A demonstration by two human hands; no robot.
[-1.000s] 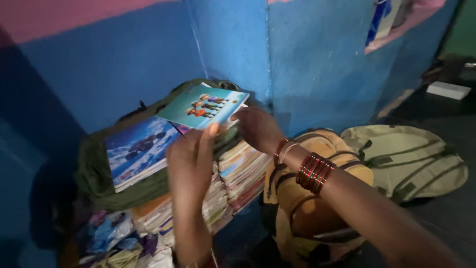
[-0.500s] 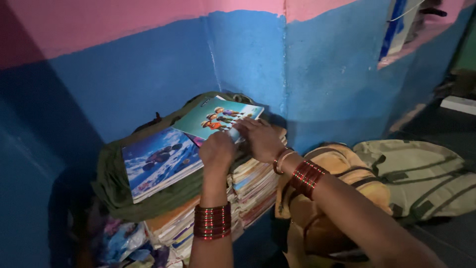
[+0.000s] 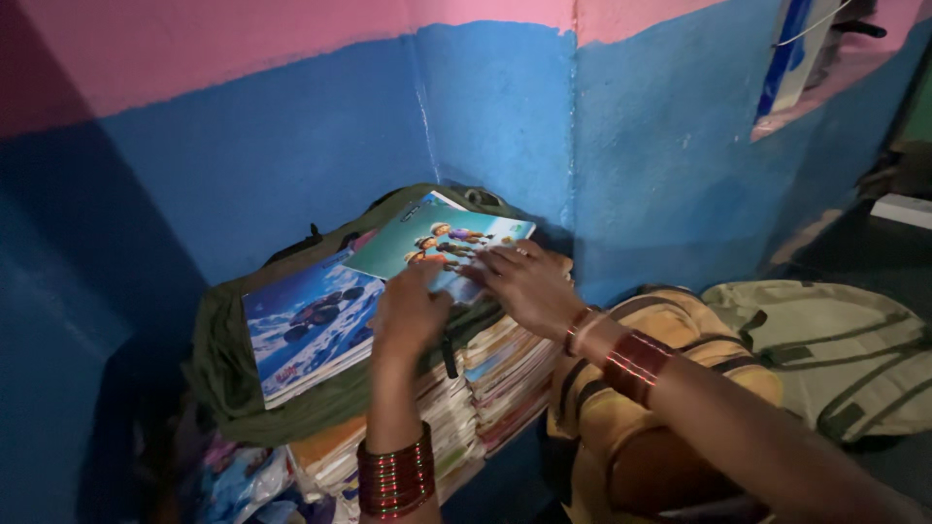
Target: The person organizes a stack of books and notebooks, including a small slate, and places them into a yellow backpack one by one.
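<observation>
A thin teal book point(image 3: 427, 238) with cartoon figures on its cover lies on top of a stack in the wall corner. My left hand point(image 3: 408, 311) presses on its near edge, fingers curled over it. My right hand point(image 3: 524, 281) lies flat with spread fingers on the book's right part. Both wrists wear red bangles. A blue book point(image 3: 306, 325) with a snowy picture sits to the left on an olive green bag point(image 3: 233, 388). Under both hands is a tall pile of books point(image 3: 485, 378).
A yellow backpack point(image 3: 621, 417) stands against the pile's right side, a pale khaki backpack point(image 3: 835, 349) lies further right on the dark floor. Blue and pink walls point(image 3: 291, 126) close the corner. Crumpled bags point(image 3: 233, 480) lie lower left. A ledge point(image 3: 815, 78) juts upper right.
The teal book came down from a raised, tilted hold onto the stack. Both hands settled on it, and my right hand's fingers spread flat.
</observation>
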